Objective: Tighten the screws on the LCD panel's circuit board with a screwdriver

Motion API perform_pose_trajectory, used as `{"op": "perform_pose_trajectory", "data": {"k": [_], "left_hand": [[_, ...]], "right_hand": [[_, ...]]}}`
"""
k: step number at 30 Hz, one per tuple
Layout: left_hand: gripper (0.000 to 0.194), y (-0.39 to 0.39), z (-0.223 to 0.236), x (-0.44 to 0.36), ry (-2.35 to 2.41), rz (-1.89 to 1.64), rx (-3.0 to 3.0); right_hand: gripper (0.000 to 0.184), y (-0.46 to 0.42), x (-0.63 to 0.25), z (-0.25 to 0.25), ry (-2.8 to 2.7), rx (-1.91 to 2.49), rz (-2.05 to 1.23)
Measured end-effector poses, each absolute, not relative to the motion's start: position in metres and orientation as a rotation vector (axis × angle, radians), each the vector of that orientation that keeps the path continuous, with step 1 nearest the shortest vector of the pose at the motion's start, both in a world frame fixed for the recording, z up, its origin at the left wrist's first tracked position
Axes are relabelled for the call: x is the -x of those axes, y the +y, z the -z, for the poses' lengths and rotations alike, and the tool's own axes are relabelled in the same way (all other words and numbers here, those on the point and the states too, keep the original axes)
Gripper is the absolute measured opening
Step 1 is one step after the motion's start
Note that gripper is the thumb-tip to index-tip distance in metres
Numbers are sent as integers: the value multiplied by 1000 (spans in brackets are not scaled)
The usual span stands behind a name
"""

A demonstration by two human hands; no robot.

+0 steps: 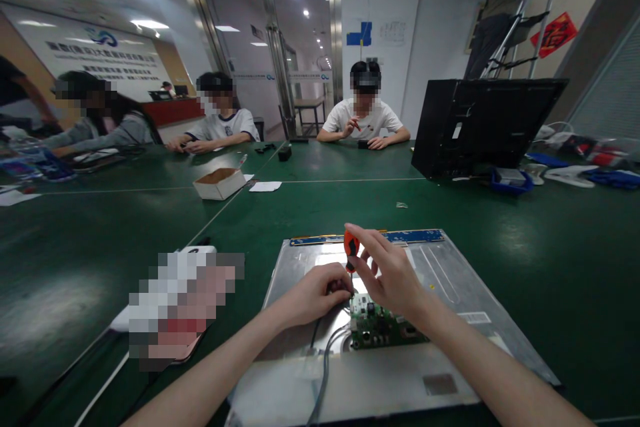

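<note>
My right hand (pixel 390 273) grips a screwdriver (pixel 351 245) with an orange and black handle, held upright with its shaft pointing down. The index finger lies on top of the handle and the thumb presses its side. Beside the shaft, my left hand (pixel 323 290) is closed in a pinch at the corner of a green circuit board (pixel 373 330); whatever is between its fingertips is hidden. The board rests on the silver metal back of a display panel (pixel 450 340), which has a blue strip (pixel 417 235) along its far edge. Grey cables (pixel 326 373) run from the board towards me.
Phones (pixel 180 300), partly blurred out, lie left of the panel near white cables. Farther off are an open cardboard box (pixel 220 183), white paper (pixel 265 187), a black monitor (pixel 485 127) and a blue tray (pixel 511 180). Several people sit across the green table (pixel 510 233).
</note>
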State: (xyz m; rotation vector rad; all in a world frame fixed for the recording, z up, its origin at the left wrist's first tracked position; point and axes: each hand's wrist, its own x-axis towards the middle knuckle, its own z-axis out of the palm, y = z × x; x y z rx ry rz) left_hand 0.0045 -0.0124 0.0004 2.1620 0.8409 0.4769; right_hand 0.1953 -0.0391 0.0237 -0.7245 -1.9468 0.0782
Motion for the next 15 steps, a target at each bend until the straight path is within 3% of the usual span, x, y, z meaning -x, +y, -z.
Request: {"op": "perform_pose_trajectory", "data": {"k": [3,11,15], "left_hand": [[7,-12,0,-4,841,-469,-2167],[8,-11,3,-2,827,-480,-2140],[10,-11,3,-3,829,-464,-2172]], "right_hand": [[56,-39,-196,-23,-1951,727,-71],[39,-38,-192,-20,-1848,738,26],[42,-37,-191,-16,-1827,757,-25]]}}
